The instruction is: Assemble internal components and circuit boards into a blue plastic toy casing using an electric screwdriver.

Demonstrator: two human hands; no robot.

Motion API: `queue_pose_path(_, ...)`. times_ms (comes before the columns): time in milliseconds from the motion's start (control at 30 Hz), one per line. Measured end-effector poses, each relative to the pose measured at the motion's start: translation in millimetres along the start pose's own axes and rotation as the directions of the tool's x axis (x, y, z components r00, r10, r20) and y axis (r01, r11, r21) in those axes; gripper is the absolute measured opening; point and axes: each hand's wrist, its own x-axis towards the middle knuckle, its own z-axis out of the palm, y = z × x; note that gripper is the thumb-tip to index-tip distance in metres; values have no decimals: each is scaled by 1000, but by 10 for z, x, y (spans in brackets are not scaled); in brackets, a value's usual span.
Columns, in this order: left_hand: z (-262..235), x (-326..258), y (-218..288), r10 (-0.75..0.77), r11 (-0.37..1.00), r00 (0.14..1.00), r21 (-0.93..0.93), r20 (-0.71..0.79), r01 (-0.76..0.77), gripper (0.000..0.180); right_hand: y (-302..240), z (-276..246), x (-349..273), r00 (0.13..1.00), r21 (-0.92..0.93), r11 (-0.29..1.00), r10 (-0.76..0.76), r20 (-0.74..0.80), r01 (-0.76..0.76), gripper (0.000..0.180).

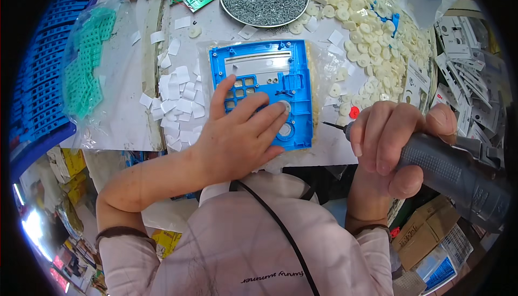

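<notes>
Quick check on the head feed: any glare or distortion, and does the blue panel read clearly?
Head view: a white light glares at lower left; the blue plastic grids bend along the left rim, corners black; the blue plastic panel reads clearly near the middle, partly covered by the left hand.

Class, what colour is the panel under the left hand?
The panel is blue, clearest in the head view.

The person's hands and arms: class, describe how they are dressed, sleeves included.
The left hand and right hand wear no gloves, and no ring or watch shows. The left sleeve and right sleeve are pale pink, edged with narrow dark brown cuffs, leaving the forearms bare.
</notes>
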Motion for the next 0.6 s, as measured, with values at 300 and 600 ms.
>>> queue_pose_path(300,66,-64,226,-160,987,987,26,26,159,59,19,42,18,1000,-12,1000,23,3,-23,67)
queue_pose_path(600,9,-11,281,-128,981,988,157,84,114,65,39,15,14,1000,-15,1000,5,-1,-5,67)
